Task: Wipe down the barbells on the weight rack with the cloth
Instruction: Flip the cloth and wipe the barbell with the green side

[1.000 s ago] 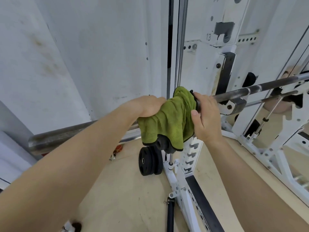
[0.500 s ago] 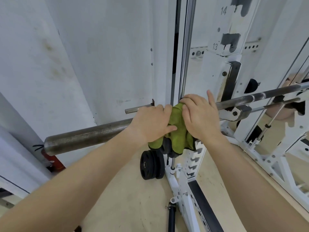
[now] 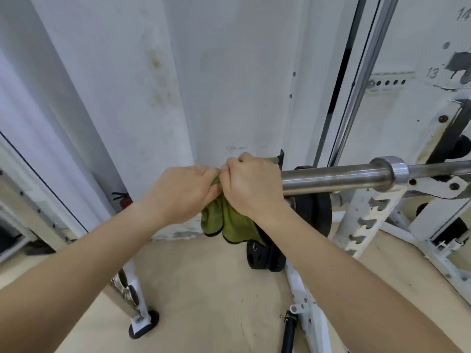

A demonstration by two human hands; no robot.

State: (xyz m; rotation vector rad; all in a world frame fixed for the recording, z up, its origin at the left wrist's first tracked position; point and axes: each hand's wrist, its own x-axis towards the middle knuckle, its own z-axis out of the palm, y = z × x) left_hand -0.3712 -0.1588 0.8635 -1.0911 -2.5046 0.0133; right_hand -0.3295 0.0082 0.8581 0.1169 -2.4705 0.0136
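A steel barbell [image 3: 336, 178] lies level on the white rack [image 3: 367, 215], its thick sleeve pointing left. At the sleeve's left end both my hands are bunched around a green cloth [image 3: 229, 222]. My left hand [image 3: 186, 193] grips the cloth from the left. My right hand [image 3: 251, 184] is curled over the cloth and the sleeve end. The cloth's lower part hangs loose below my hands. The tip of the sleeve is hidden under them.
Black weight plates [image 3: 314, 212] hang on a rack peg behind my right wrist, more [image 3: 265, 256] sit lower down. A chrome guide rod [image 3: 362, 72] rises at the right. A white wall stands close behind. A red fire extinguisher [image 3: 125, 201] is at the left.
Both hands with the cloth have slid left along the sleeve to its end. The view has turned left, so the bar's bare sleeve now shows to the right of my hands.
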